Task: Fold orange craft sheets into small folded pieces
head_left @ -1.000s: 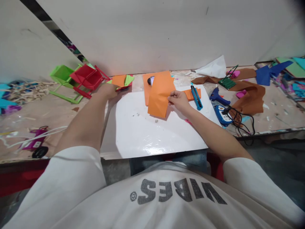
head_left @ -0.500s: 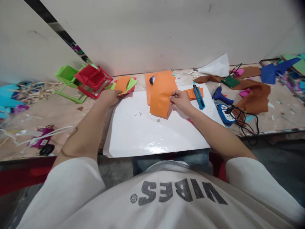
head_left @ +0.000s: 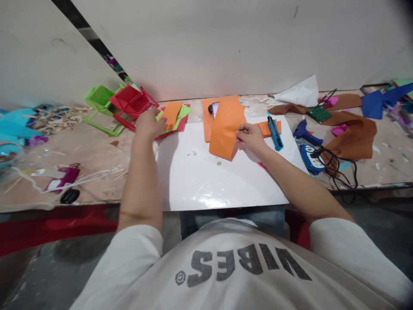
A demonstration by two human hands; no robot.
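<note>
My right hand (head_left: pixel 252 138) pinches the near right edge of an orange sheet (head_left: pixel 226 128), tilted over another flat orange piece (head_left: pixel 207 122). A phone (head_left: pixel 215 110) partly shows between the two orange pieces, beside a small black round thing (head_left: pixel 211 109). My left hand (head_left: pixel 150 124) is over the left edge of the white board, fingers apart. It is beside a small pile of orange, green and red pieces (head_left: pixel 172 115). Just right of my right hand, a blue box cutter (head_left: pixel 275 134) lies across folded orange strips (head_left: pixel 264 128).
A white board (head_left: pixel 200 181) covers the table before me. Green (head_left: pixel 100 100) and red (head_left: pixel 130 101) miniature chairs stand left. To the right are a blue glue gun (head_left: pixel 308 132), a blue-and-white device (head_left: pixel 312 158) with black cable, and brown sheet (head_left: pixel 361 133). Wooden sticks (head_left: pixel 61 118) lie far left.
My left hand has drawn back slightly from the colored pile and its fingers have come apart. My right hand still holds the orange sheet. The view has shifted a little.
</note>
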